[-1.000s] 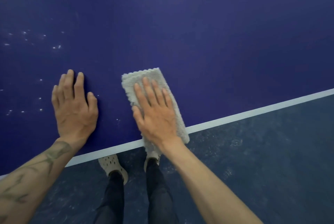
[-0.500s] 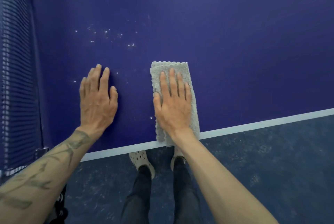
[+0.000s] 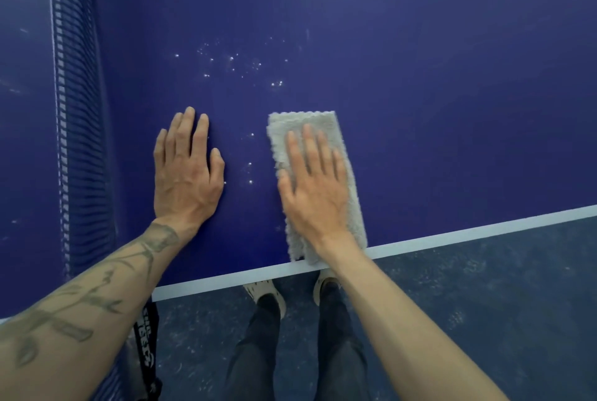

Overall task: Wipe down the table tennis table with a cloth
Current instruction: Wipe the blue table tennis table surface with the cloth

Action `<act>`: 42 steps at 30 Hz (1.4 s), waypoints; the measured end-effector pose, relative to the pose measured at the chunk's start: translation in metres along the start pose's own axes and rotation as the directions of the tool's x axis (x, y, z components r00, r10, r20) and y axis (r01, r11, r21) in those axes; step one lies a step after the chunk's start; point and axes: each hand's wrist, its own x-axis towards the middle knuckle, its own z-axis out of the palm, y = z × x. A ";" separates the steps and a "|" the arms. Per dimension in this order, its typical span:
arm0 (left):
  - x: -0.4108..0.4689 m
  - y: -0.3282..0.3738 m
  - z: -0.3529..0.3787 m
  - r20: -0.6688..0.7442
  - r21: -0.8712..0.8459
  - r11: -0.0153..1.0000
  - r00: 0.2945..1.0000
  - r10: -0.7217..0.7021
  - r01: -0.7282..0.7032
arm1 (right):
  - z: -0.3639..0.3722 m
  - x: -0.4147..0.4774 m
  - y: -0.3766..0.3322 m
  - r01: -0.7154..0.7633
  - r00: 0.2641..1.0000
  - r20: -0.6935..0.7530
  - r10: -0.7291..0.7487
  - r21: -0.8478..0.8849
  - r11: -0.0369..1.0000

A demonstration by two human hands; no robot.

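Now | right grip (image 3: 318,197) spread flat on cloth (image 3: 310,121) | left grip (image 3: 185,171) spread flat on table (image 3: 452,77) | strap (image 3: 145,344) lettering unreadable

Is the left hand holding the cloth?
No. The left hand lies flat on the bare table; the cloth is under the right hand.

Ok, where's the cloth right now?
Head view: the cloth lies flat on the blue table, right of centre, pressed under the right hand, its near end reaching the white edge line.
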 end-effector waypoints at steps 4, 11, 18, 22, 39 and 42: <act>0.000 -0.002 0.001 0.000 0.000 1.000 1.000 0.000 0.000 | -0.012 0.008 0.034 -0.247 0.969 -0.035 0.245 -0.037 0.968; 0.001 -0.003 0.003 -0.011 0.015 1.000 1.000 0.009 -0.009 | 0.006 0.010 -0.043 -0.058 0.997 -0.048 0.057 -0.023 0.998; 0.002 -0.003 -0.002 0.018 0.022 1.000 1.000 -0.005 0.004 | -0.015 -0.006 0.016 -0.172 0.985 0.001 0.172 -0.067 0.983; 0.002 -0.002 -0.001 0.026 0.029 1.000 1.000 -0.006 0.005 | -0.006 0.046 -0.027 -0.313 0.948 -0.075 0.309 -0.044 0.949; 0.003 -0.001 -0.006 0.044 0.020 1.000 0.999 -0.020 0.019 | -0.003 0.102 -0.060 -0.101 0.993 -0.067 0.098 -0.039 0.994; 0.003 0.000 -0.006 0.048 0.025 0.999 0.999 -0.026 0.024 | 0.000 0.083 -0.056 0.141 0.990 0.000 -0.141 -0.041 0.989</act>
